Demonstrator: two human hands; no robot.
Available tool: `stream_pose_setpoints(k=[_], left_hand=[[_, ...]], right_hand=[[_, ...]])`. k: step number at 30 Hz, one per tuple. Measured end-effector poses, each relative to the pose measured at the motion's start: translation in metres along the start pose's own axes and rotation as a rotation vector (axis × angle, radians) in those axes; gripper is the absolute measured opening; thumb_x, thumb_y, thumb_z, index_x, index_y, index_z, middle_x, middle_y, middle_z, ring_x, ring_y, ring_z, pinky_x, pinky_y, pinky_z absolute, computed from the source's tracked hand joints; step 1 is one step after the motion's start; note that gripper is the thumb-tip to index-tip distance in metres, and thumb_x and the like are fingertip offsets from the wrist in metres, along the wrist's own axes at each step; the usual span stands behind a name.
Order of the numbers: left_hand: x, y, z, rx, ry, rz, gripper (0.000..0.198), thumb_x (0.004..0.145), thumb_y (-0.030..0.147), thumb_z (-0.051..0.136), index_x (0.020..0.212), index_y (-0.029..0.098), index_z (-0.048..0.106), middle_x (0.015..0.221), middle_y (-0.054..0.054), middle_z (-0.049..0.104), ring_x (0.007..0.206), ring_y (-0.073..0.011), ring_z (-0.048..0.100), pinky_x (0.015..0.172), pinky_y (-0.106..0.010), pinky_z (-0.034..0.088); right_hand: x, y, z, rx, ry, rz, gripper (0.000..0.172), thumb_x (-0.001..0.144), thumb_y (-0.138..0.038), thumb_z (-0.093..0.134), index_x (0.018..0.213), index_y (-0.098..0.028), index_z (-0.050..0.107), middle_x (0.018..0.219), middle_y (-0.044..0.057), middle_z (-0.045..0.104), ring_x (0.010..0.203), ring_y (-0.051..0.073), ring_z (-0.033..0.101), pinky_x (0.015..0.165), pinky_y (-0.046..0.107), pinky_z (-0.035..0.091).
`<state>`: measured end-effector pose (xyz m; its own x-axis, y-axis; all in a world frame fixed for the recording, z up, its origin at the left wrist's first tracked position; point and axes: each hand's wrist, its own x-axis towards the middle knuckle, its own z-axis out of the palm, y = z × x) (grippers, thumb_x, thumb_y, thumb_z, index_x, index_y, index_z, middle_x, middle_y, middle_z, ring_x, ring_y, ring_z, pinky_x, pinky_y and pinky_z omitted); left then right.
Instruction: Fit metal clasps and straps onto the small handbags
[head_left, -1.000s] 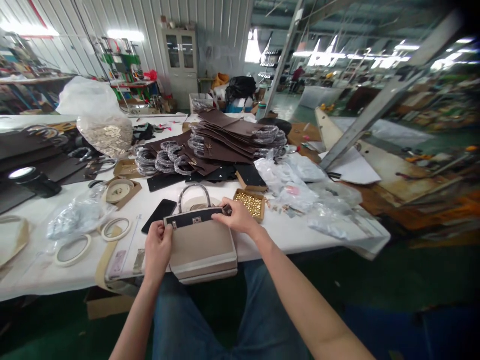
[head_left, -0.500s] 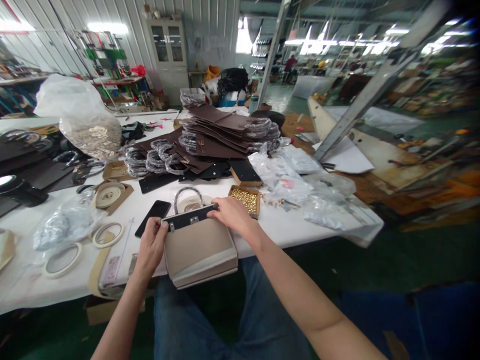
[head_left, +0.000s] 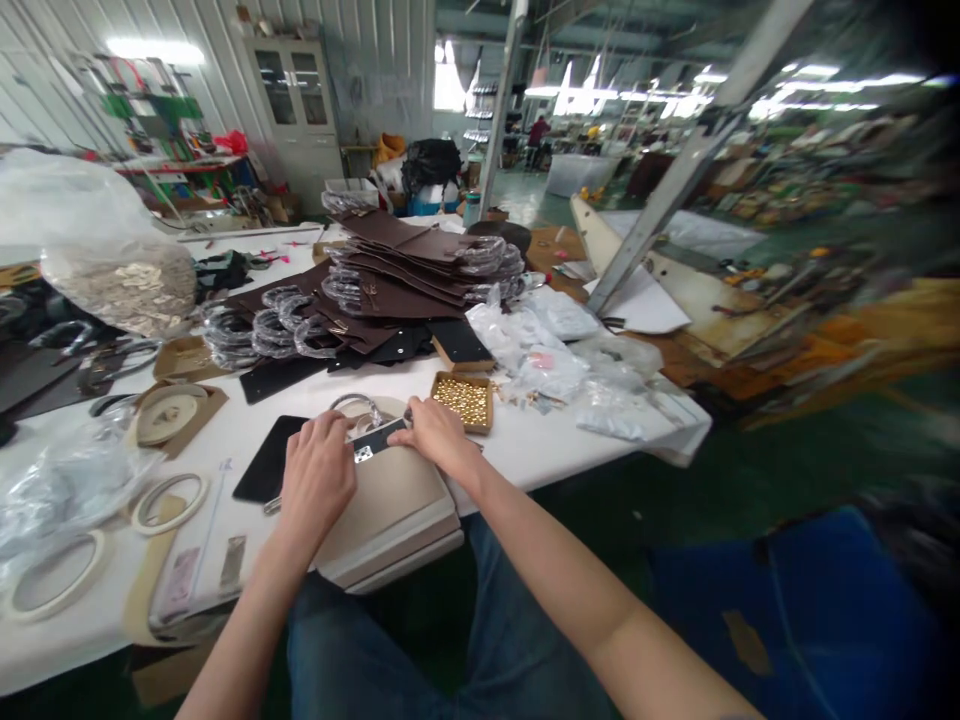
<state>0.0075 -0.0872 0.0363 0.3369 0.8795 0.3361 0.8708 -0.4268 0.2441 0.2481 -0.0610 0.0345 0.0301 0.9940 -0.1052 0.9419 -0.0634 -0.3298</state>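
Because the beige bag point(head_left: 397, 490) juts past the front edge of the bench point(head_left: 529, 440), it could slide off if the right hand point(head_left: 437, 435), pinching its top, slackened; the left hand point(head_left: 319, 475) bends over its left side, grip unclear. Just beyond, a bumped box point(head_left: 490, 408) could spill gold pieces point(head_left: 461, 400).

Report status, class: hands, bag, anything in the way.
Left hand at beige bag, upper left; right hand gripping its upper right. Bag's near end past table edge. Possibly in the way: box of gold pieces beyond right hand.
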Motion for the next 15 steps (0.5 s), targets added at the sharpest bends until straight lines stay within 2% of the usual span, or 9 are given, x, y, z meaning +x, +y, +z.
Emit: stream_pose_setpoints(k=[2,4,7,9,11,13,15], left_hand=[[0.009,0.010,0.026,-0.212,-0.092,0.045,0.029,0.105,0.039,0.059,0.129,0.025,0.067,0.150,-0.017,0.069,0.141,-0.0411,0.062,0.114,-0.058,0.049],[0.017,0.012,0.054,-0.321,-0.158,0.038,0.038,0.099,0.051,0.067,0.125,0.024,0.067,0.146,-0.018,0.071,0.142,-0.0420,0.062,0.118,-0.060,0.049],[0.023,0.005,0.083,-0.363,-0.156,-0.005,0.046,0.093,0.059,0.071,0.122,0.024,0.065,0.138,-0.016,0.071,0.136,-0.0417,0.065,0.116,-0.059,0.052],[0.024,0.000,0.088,-0.369,-0.158,-0.032,0.048,0.094,0.065,0.070,0.120,0.025,0.064,0.135,-0.015,0.071,0.133,-0.0411,0.066,0.114,-0.059,0.053],[0.025,-0.001,0.087,-0.354,-0.179,-0.050,0.050,0.094,0.068,0.068,0.120,0.026,0.063,0.137,-0.014,0.071,0.133,-0.0413,0.066,0.113,-0.060,0.053],[0.026,0.002,0.083,-0.320,-0.211,-0.076,0.048,0.095,0.068,0.065,0.120,0.027,0.063,0.141,-0.013,0.070,0.135,-0.0421,0.066,0.114,-0.063,0.052],[0.029,0.006,0.080,-0.276,-0.251,-0.116,0.046,0.095,0.068,0.063,0.119,0.028,0.065,0.143,-0.013,0.069,0.137,-0.0439,0.065,0.115,-0.067,0.050]], right_hand=[[0.001,0.004,0.004,0.041,0.012,-0.007,0.074,0.092,-0.082,0.086,0.132,-0.022,0.071,0.125,0.015,0.078,0.115,0.036,0.076,0.091,0.040,0.058],[0.000,0.008,0.007,0.086,0.035,-0.024,0.078,0.089,-0.085,0.087,0.133,-0.022,0.071,0.127,0.014,0.075,0.113,0.036,0.076,0.090,0.040,0.058],[-0.010,0.019,0.008,0.172,0.166,-0.100,0.071,0.093,-0.080,0.087,0.137,-0.027,0.069,0.133,0.009,0.071,0.108,0.029,0.075,0.088,0.036,0.056],[-0.025,0.032,0.006,0.218,0.311,-0.155,0.057,0.102,-0.075,0.082,0.130,-0.026,0.069,0.130,0.007,0.071,0.105,0.024,0.074,0.086,0.032,0.053],[-0.042,0.053,0.005,0.213,0.371,-0.237,0.049,0.107,-0.072,0.077,0.115,-0.024,0.069,0.116,0.005,0.073,0.101,0.022,0.073,0.083,0.030,0.050],[-0.053,0.079,0.008,0.142,0.305,-0.348,0.053,0.107,-0.073,0.076,0.100,-0.022,0.067,0.102,0.004,0.073,0.095,0.022,0.072,0.078,0.029,0.046],[-0.053,0.106,0.013,0.046,0.212,-0.426,0.056,0.104,-0.075,0.077,0.094,-0.021,0.067,0.097,0.003,0.074,0.090,0.022,0.072,0.073,0.029,0.042]])
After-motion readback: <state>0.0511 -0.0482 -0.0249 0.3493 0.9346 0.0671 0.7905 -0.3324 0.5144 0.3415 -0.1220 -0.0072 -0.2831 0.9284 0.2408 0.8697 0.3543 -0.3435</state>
